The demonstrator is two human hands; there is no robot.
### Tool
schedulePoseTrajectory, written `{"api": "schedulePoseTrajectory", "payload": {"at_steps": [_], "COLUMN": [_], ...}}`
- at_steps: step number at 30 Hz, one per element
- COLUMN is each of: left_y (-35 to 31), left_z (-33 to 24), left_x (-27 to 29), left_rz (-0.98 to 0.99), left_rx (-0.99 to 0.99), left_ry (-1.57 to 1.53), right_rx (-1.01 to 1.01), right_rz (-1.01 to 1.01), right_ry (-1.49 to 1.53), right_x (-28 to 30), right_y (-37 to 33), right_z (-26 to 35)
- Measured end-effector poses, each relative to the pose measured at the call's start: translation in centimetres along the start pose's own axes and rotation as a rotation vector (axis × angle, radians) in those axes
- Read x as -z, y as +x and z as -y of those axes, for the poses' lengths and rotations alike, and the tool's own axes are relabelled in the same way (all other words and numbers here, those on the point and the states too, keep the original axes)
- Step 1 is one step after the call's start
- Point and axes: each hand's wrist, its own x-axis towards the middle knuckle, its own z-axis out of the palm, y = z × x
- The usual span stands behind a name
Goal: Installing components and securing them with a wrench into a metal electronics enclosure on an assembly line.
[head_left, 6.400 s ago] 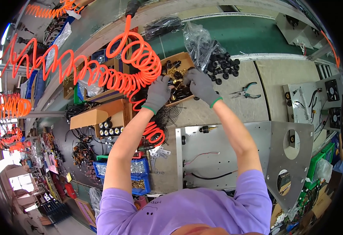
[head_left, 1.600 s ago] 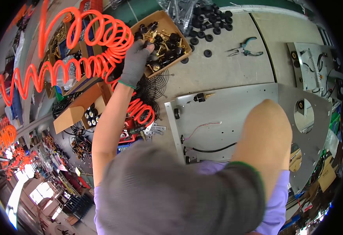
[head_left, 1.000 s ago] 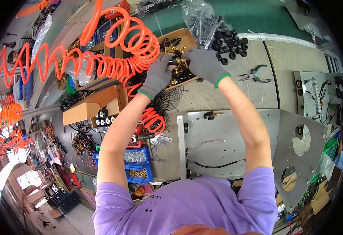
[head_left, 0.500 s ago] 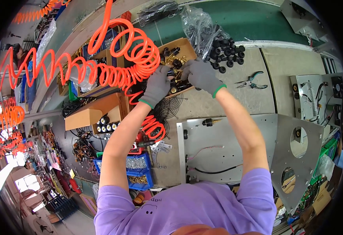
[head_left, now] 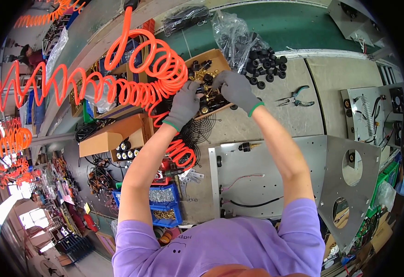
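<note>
My left hand [head_left: 185,104], in a grey glove with a green cuff, is closed at the near left edge of an open cardboard box [head_left: 221,59]. A small black fitting [head_left: 200,90] shows at its fingertips. Across from it, my right hand [head_left: 237,90], gloved the same way, reaches over the box's right side with fingers curled; what they hold, if anything, is hidden. Loose black-and-brass fittings [head_left: 205,110] fill the box. One more such fitting [head_left: 245,147] lies on the grey sheet-metal panel [head_left: 266,171] below my right forearm.
Black rubber caps [head_left: 269,64] lie beside a clear plastic bag [head_left: 232,32]. Pliers [head_left: 295,98] rest on the table to the right. An orange coiled air hose [head_left: 132,90] hangs at the left, near blue bins [head_left: 167,219] of small hardware. A wire fan guard [head_left: 201,130] lies near the box.
Both hands stay over the box, with only small finger movements. The right fingers are curled a little more, and the view has shifted slightly.
</note>
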Motion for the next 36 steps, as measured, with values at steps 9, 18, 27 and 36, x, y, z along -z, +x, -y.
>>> {"api": "schedulePoseTrajectory", "payload": {"at_steps": [9,18,27,36], "left_y": [-0.2,0.3,0.1,-0.1], "left_z": [-0.3,-0.3,-0.4,0.0], "left_x": [0.3,0.0,0.6,0.6], "left_rz": [0.033,0.021,0.07,0.061], "left_rx": [-0.116,-0.123,-0.058,-0.075], "left_ry": [0.012,0.073,0.031,0.062], "right_rx": [0.114,0.116,0.033,0.064], "right_rz": [-0.339,-0.423,-0.157,-0.199], "right_ry": [0.114,-0.189,-0.088,0.038], "right_x": [-1.1,-1.0,-0.6,0.2], "right_y": [0.4,-0.2,0.5,0.2], "right_z": [-1.0,0.0,-0.6,0.2]}}
